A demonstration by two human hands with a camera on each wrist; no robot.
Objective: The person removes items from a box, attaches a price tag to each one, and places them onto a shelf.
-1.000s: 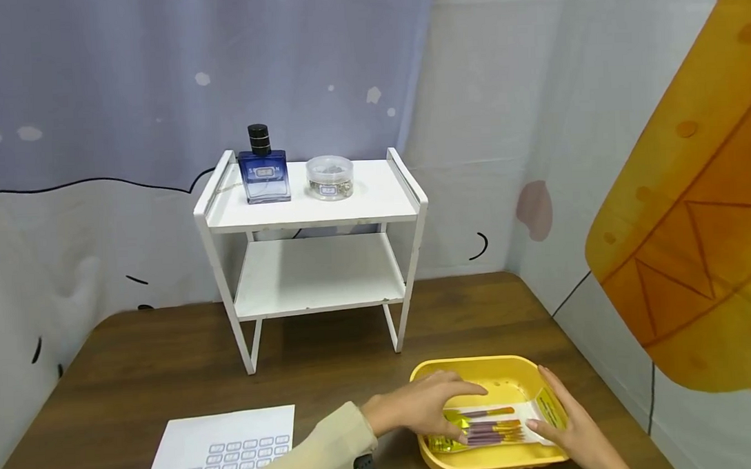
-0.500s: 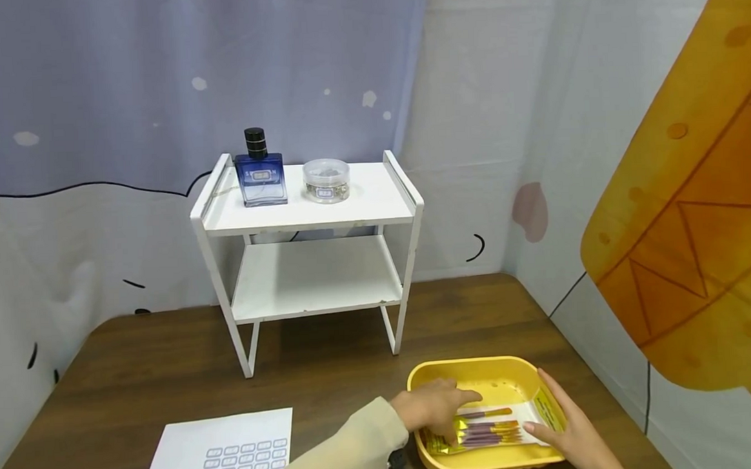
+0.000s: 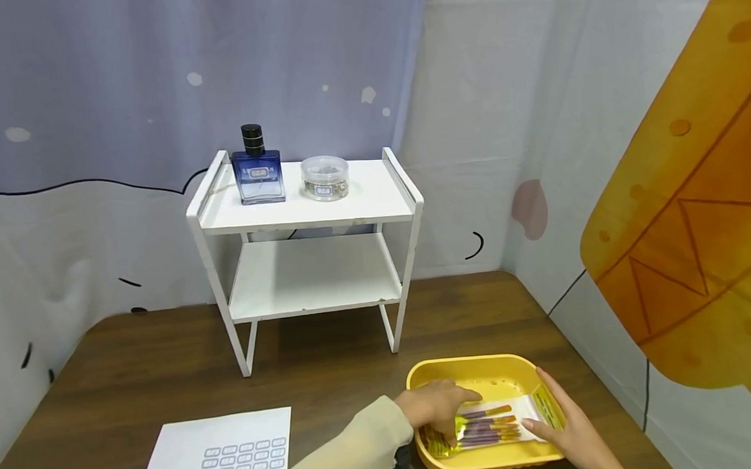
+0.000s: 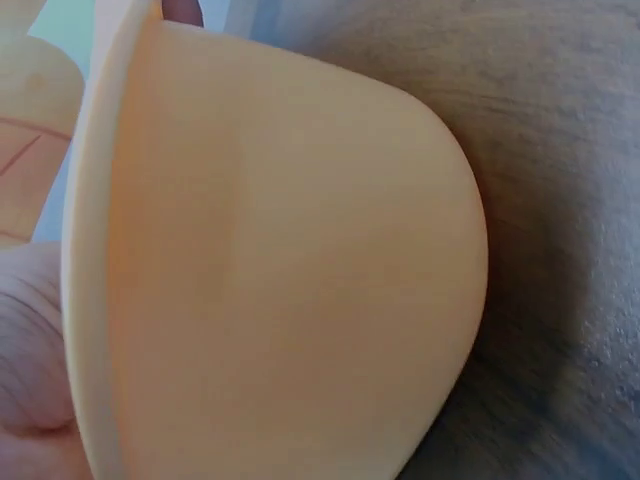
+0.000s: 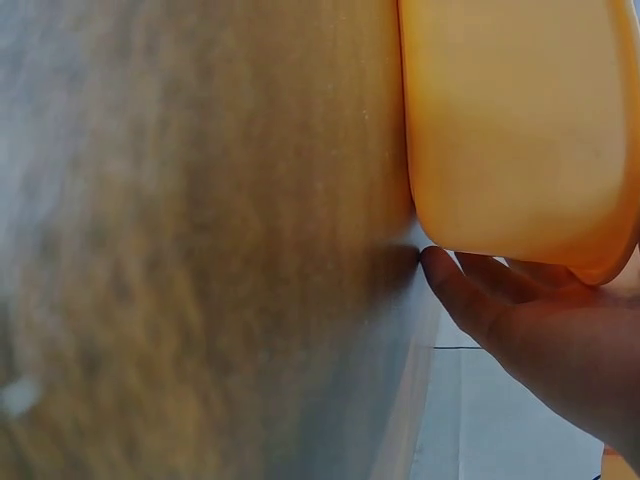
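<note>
A yellow plastic basket (image 3: 498, 363) stands on the brown table, holding a clear and yellow pack of paintbrushes (image 3: 489, 427) with purple handles and orange ends. My left hand (image 3: 437, 403) reaches over the basket's left side and grips the left end of the pack, its fingertips partly hidden. With my right hand (image 3: 575, 431) I hold the basket's right end, thumb inside the rim and fingers along the outside. The right wrist view shows those fingers (image 5: 480, 295) against the outer wall. In the left wrist view the basket's wall (image 4: 290, 250) covers most of the frame.
Behind the basket stands a white two-tier shelf (image 3: 315, 278). On its top tier are a blue perfume bottle (image 3: 259, 176) and a clear round tub (image 3: 325, 179) of small items. A sheet of printed labels (image 3: 228, 450) lies at front left. Curtains surround the table.
My left hand has moved rightward and down onto the pack, its fingers closing at the left end. The pack has turned slightly in the basket. My right hand stays at the rim.
</note>
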